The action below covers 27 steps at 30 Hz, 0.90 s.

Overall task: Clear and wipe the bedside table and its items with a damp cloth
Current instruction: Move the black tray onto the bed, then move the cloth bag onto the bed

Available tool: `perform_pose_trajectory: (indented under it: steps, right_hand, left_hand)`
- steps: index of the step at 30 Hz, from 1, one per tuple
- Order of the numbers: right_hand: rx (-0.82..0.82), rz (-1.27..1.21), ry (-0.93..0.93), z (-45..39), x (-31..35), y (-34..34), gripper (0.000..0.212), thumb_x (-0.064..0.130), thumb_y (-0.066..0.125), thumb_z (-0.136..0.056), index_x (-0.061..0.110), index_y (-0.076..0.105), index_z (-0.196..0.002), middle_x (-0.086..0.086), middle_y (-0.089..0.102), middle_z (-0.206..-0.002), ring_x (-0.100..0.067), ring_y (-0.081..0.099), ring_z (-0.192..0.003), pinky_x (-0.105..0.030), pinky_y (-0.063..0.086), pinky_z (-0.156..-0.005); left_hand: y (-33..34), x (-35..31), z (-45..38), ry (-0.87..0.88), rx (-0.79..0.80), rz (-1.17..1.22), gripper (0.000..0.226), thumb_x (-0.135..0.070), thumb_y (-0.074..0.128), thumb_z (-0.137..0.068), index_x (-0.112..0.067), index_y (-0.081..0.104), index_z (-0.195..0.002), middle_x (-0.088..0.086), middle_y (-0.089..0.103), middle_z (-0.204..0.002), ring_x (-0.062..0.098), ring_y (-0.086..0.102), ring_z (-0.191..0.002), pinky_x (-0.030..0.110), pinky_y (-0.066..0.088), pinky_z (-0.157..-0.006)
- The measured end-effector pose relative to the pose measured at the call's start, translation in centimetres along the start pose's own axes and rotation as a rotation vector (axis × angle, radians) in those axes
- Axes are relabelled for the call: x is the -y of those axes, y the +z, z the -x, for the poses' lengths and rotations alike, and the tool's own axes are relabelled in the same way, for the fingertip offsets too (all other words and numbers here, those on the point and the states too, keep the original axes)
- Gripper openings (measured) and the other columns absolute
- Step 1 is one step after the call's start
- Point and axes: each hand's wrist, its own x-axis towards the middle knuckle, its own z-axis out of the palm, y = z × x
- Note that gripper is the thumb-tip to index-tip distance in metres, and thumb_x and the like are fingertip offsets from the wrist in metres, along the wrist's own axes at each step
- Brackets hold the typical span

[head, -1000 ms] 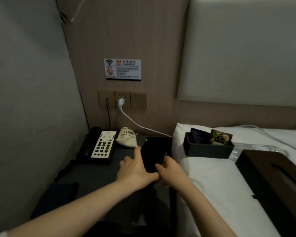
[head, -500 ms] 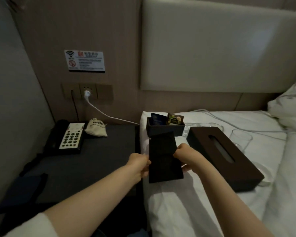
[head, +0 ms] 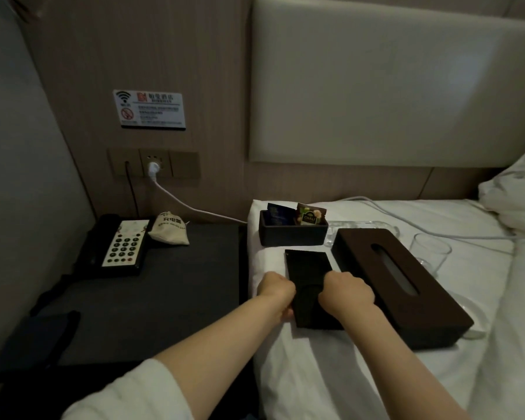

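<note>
Your left hand (head: 275, 294) and right hand (head: 347, 294) each grip a long edge of the flat black panel (head: 308, 269), fingers curled round it. The panel lies on the white bed sheet (head: 325, 374), between the black sachet tray (head: 291, 232) and your wrists, just beside the dark tissue box (head: 406, 295). Drinking glass (head: 429, 253) sits right of the box. On the bedside table (head: 170, 295): telephone (head: 115, 247), small cloth pouch (head: 170, 228), dark cloth (head: 34, 344) at the near left corner.
</note>
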Motion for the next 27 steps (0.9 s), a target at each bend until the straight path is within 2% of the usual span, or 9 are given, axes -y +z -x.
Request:
perform_pose_trajectory:
  steps: [2,5,9,11,13,15,18,23,27]
  right_hand:
    - [-0.024,0.016,0.011,0.2,0.3,-0.1,0.029,0.025,0.051,-0.095,0.012,0.052,-0.121,-0.009,0.059,-0.115,-0.028,0.058,-0.101,-0.035,0.042,-0.072]
    - [-0.080,0.041,-0.004,0.4,1.3,-0.7,0.040,0.025,0.052,-0.094,0.011,0.043,-0.130,-0.012,0.058,-0.124,-0.032,0.057,-0.111,-0.036,0.040,-0.075]
    - [-0.150,0.053,-0.079,1.1,4.2,-1.9,0.049,0.034,0.054,-0.092,0.012,0.039,-0.134,-0.013,0.056,-0.128,-0.033,0.055,-0.115,-0.039,0.044,-0.081]
    - [-0.180,0.059,-0.132,1.6,6.2,-1.9,0.055,0.044,0.057,-0.092,0.014,0.038,-0.133,-0.011,0.058,-0.124,-0.031,0.057,-0.111,-0.037,0.043,-0.077]
    - [-0.188,0.016,-0.177,2.2,8.3,-1.4,0.050,0.042,0.058,-0.092,0.017,0.039,-0.132,-0.009,0.059,-0.117,-0.027,0.059,-0.101,-0.035,0.042,-0.070]
    - [-0.174,-0.032,-0.236,2.4,10.6,-0.6,0.043,0.035,0.057,-0.093,0.021,0.041,-0.130,-0.007,0.058,-0.114,-0.024,0.059,-0.098,-0.034,0.044,-0.071]
    - [-0.115,-0.076,-0.330,2.3,13.7,0.9,0.041,0.031,0.056,-0.093,0.020,0.042,-0.131,-0.009,0.058,-0.121,-0.029,0.058,-0.108,-0.036,0.041,-0.074]
    - [-0.059,-0.083,-0.413,1.2,17.1,3.8,0.041,0.029,0.050,-0.094,0.017,0.041,-0.132,-0.011,0.056,-0.127,-0.031,0.056,-0.116,-0.033,0.040,-0.079]
    - [-0.025,-0.099,-0.430,0.3,18.3,6.7,0.036,0.037,0.048,-0.094,0.020,0.043,-0.126,-0.006,0.057,-0.122,-0.027,0.058,-0.113,-0.033,0.041,-0.079]
  left_hand:
    - [0.2,0.3,-0.2,0.022,0.019,-0.104,0.024,-0.003,0.046,-0.091,-0.003,0.058,-0.112,0.023,0.060,-0.110,0.032,0.061,-0.089,0.041,0.059,-0.070]
    - [-0.3,0.5,-0.3,0.053,0.029,-0.251,0.019,-0.006,0.044,-0.090,-0.005,0.061,-0.098,0.021,0.063,-0.092,0.032,0.062,-0.076,0.047,0.059,-0.075]
    - [-2.0,0.3,-0.6,0.122,0.049,-0.374,0.022,-0.014,0.046,-0.092,-0.010,0.068,-0.088,0.019,0.067,-0.096,0.038,0.067,-0.084,0.046,0.060,-0.071]
    - [-3.5,0.6,-1.0,0.130,0.068,-0.365,0.023,-0.020,0.048,-0.093,-0.011,0.069,-0.092,0.014,0.065,-0.101,0.035,0.066,-0.088,0.044,0.060,-0.071]
    - [-5.4,1.5,-1.9,0.118,0.058,-0.354,0.023,-0.025,0.050,-0.093,-0.012,0.068,-0.098,0.011,0.064,-0.106,0.030,0.063,-0.091,0.040,0.059,-0.071]
    - [-7.9,2.6,-3.0,0.097,0.000,-0.341,0.017,-0.025,0.052,-0.091,-0.015,0.066,-0.091,0.011,0.066,-0.103,0.028,0.063,-0.089,0.034,0.056,-0.063]
    - [-12.4,4.0,-5.0,0.035,-0.125,-0.342,0.014,-0.020,0.053,-0.089,-0.017,0.067,-0.092,0.010,0.065,-0.101,0.028,0.063,-0.093,0.032,0.055,-0.060]
    - [-19.9,4.9,-9.7,-0.033,-0.341,-0.345,0.016,-0.018,0.048,-0.094,-0.021,0.063,-0.098,0.009,0.061,-0.107,0.026,0.061,-0.092,0.040,0.059,-0.075]
    - [-23.7,3.4,-13.7,0.017,-0.412,-0.444,0.025,-0.022,0.050,-0.094,-0.022,0.060,-0.117,0.008,0.059,-0.122,0.027,0.060,-0.105,0.042,0.055,-0.088]
